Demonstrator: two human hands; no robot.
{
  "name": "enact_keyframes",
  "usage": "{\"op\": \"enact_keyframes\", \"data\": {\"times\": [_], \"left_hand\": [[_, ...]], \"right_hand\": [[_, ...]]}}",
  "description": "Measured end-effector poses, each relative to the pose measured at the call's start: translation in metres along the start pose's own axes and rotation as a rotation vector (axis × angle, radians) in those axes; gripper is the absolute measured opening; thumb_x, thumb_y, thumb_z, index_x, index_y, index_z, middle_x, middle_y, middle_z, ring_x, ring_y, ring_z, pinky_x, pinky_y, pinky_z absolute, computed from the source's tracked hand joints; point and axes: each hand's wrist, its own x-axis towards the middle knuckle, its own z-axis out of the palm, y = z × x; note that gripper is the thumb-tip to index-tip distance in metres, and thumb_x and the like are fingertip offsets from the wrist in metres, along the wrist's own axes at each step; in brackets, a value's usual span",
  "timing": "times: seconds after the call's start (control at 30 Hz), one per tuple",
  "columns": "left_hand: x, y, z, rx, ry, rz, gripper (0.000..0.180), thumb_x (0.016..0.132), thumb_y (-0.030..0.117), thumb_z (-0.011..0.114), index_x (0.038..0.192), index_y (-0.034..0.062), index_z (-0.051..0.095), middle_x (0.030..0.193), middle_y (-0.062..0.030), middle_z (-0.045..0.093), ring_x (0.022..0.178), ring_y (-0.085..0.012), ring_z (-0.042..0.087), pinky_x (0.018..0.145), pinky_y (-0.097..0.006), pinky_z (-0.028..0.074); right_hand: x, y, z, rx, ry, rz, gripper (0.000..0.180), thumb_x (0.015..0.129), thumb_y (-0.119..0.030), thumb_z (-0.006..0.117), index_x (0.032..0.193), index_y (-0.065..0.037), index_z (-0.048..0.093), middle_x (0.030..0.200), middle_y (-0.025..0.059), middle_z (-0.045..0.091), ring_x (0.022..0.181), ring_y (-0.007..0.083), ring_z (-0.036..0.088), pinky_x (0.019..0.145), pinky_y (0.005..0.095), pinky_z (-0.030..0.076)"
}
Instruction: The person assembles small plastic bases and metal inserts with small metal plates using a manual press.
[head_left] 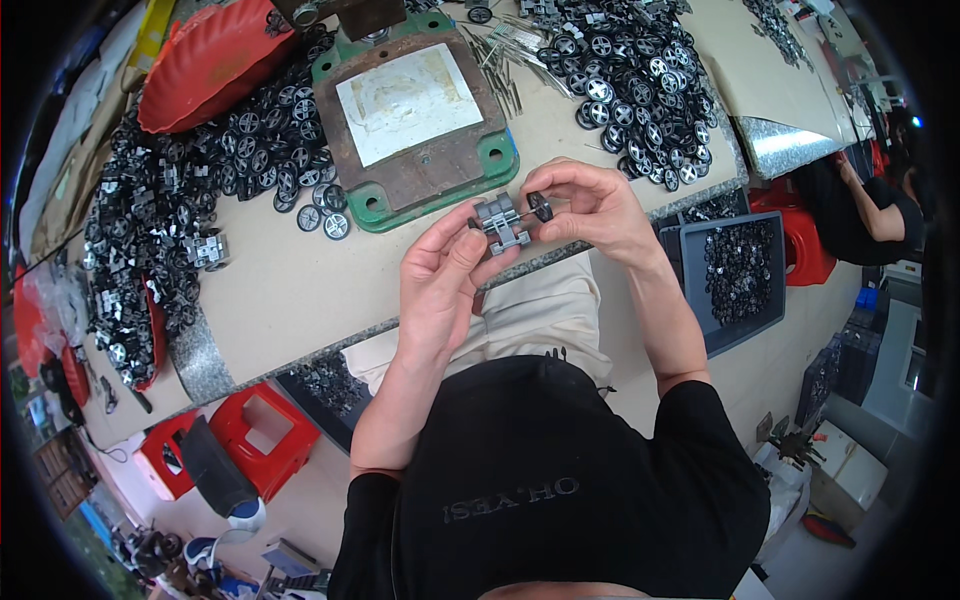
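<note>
My left hand (pixel 438 280) is closed around a small grey plastic toy-car chassis (pixel 500 222), held above the table's near edge. At the chassis's left end, a dark wheel (pixel 474 223) shows partly beside my left fingers. A thin metal axle (pixel 526 213) sticks out of its right side, with a black wheel (pixel 540 207) at its end. My right hand (pixel 598 218) pinches that wheel between thumb and fingers. Just beyond my hands lies a green-edged metal machine base (pixel 425 182) with a worn white sheet (pixel 410 103) on top.
Black wheels with silver spokes (pixel 650 95) are heaped at the back right; more wheels (pixel 262 150) lie left of the base. Grey chassis parts (pixel 150 215) and a red basin (pixel 215 65) are farther left. Thin metal rods (pixel 505 75) lie behind. A grey bin (pixel 690 270) and red stools (pixel 265 440) stand below.
</note>
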Motion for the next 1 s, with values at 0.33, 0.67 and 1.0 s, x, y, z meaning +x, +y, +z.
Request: {"op": "enact_keyframes", "data": {"times": [0.33,0.67,1.0], "left_hand": [[-0.002,-0.001,-0.002,0.45,0.002,0.186,0.032,0.084,0.005,0.056,0.116,-0.0005,0.051,0.104,-0.0127,0.058,0.093,-0.0195,0.059,0.081,-0.036,0.053],[0.005,-0.005,0.002,0.095,0.0,0.177,0.035,0.082,-0.002,0.058,0.116,0.0003,0.049,0.102,-0.0082,0.057,0.089,-0.0098,0.055,0.071,-0.02,0.044],[0.035,0.072,0.015,0.863,-0.019,0.269,0.03,0.075,0.003,0.066,0.103,-0.0032,0.057,0.081,-0.006,0.063,0.076,-0.0083,0.057,0.065,-0.022,0.044]], "right_hand": [[-0.002,-0.007,0.004,-0.06,0.07,0.182,0.026,0.073,-0.001,0.068,0.097,0.003,0.059,0.09,0.006,0.06,0.079,0.0093,0.056,0.064,0.0218,0.049],[-0.003,-0.004,0.028,-0.039,0.22,0.125,0.017,0.08,-0.006,0.064,0.093,0.002,0.059,0.074,0.0021,0.06,0.062,0.0052,0.056,0.051,0.0172,0.046],[0.047,-0.063,0.027,-0.718,-0.09,-0.121,0.026,0.071,-0.009,0.069,0.093,0.002,0.061,0.077,0.0059,0.062,0.065,0.01,0.056,0.057,0.0242,0.047]]}}
